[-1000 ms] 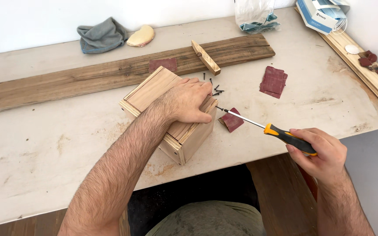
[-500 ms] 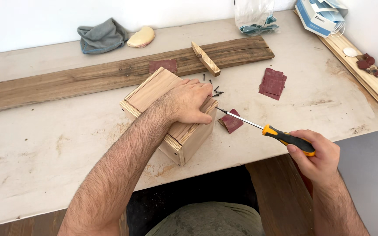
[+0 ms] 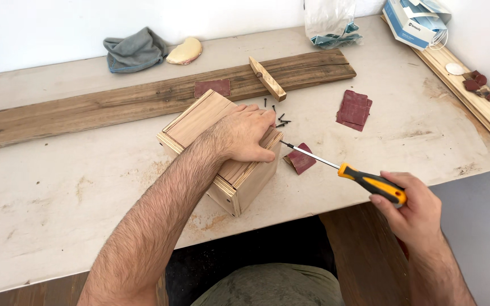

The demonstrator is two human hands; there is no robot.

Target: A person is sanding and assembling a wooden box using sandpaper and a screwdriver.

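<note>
A small pale wooden box (image 3: 199,122) sits on the worn white table (image 3: 58,198). My left hand (image 3: 248,133) lies flat on the box's top, gripping its right end. In my right hand (image 3: 412,207) is a screwdriver with an orange and black handle (image 3: 372,184); its metal tip (image 3: 283,144) rests against the box's upper right corner. A few small black screws (image 3: 279,119) lie just behind the box.
A long dark plank (image 3: 114,105) lies across the table behind the box, with a short wood strip (image 3: 266,78) on it. Red sandpaper pieces (image 3: 354,109) and a scrap (image 3: 301,158) lie right of the box. A grey rag (image 3: 134,51), plastic bag (image 3: 330,22) and cardboard box (image 3: 415,22) sit at the back.
My hands and the screwdriver hold nearly the same pose; the view shifted slightly.
</note>
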